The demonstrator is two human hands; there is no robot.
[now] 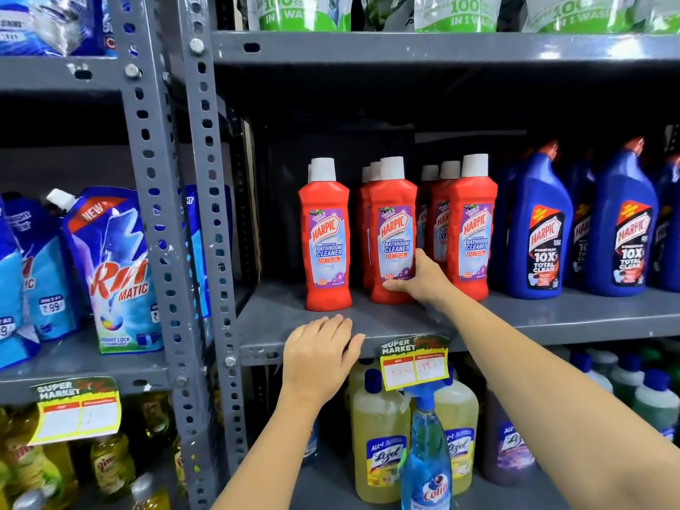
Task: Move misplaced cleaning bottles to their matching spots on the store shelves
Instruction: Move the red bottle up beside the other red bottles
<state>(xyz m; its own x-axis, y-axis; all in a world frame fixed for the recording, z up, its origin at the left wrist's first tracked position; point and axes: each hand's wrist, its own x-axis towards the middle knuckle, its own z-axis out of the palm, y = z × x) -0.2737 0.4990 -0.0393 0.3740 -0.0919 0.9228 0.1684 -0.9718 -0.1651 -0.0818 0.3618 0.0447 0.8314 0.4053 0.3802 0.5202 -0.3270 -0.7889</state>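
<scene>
We have our right hand (pixel 417 279) wrapped around the lower part of a red Harpic bathroom cleaner bottle (pixel 393 230), thumb across the front near its base and the other fingers curled behind it at about 3 o'clock. The bottle stands upright on the grey metal shelf (pixel 515 318), at the front of the middle row of matching red bottles. At its 9 o'clock, a little apart, stands another red bottle (pixel 325 233); at its 3 o'clock, just beside our hand, is a third row of red bottles (pixel 473 226). Further toward 3 o'clock stand the blue Harpic toilet cleaner bottles (pixel 539 230).

Our left hand (pixel 320 357) lies palm down on the front lip of the same shelf, at roughly 7 o'clock from the held bottle, fingers close together and holding nothing.

At 6 o'clock from the held bottle a yellow price tag (pixel 415 364) hangs from the shelf edge; its handwritten figures are too faint to read surely. Below it we see yellow Lizol bottles (pixel 379 436) and a blue Colin spray bottle (pixel 427 458) in front of them.
</scene>
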